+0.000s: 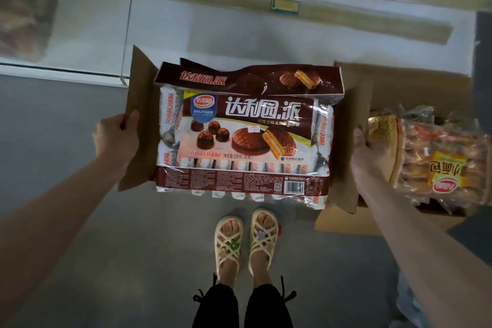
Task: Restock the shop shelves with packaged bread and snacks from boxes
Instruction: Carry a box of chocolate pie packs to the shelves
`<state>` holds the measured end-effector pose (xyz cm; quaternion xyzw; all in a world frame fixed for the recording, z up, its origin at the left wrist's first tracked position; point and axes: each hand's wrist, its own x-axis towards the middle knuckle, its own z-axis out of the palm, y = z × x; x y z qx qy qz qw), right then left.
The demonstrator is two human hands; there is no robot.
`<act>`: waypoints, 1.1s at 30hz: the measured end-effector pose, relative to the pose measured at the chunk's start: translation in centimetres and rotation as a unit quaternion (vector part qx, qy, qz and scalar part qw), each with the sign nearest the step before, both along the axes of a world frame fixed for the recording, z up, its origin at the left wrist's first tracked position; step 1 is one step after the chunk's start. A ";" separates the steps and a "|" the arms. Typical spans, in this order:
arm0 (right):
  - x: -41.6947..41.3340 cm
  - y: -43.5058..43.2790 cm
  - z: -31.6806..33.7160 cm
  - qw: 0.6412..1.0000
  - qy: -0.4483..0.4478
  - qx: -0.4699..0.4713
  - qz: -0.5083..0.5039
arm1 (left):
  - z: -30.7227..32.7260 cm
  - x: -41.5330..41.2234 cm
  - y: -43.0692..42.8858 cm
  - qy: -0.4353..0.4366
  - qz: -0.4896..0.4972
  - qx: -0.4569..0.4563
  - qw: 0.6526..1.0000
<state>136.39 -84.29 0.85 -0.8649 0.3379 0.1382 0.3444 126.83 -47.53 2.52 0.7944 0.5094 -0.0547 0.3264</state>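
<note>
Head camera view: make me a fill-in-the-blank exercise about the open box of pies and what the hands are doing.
1. The left hand and right hand each grip a side ____ of the cardboard box.
2. The pie pack lying on top pictures round ____-coated pies.
3. The bread bag lies on the person's ____ side of the box.
Missing words: flap; chocolate; right.
</note>
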 end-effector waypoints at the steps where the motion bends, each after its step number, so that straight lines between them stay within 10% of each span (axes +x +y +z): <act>1: -0.2 -0.1 -0.4 1.000 0.002 0.010 -0.006 | -0.4 -0.1 0.1 -0.002 0.003 -0.003 1.000; 33: 0.5 -2.0 -10.6 0.999 0.036 -0.025 0.015 | -13.2 0.6 -1.5 -0.001 0.016 -0.039 0.999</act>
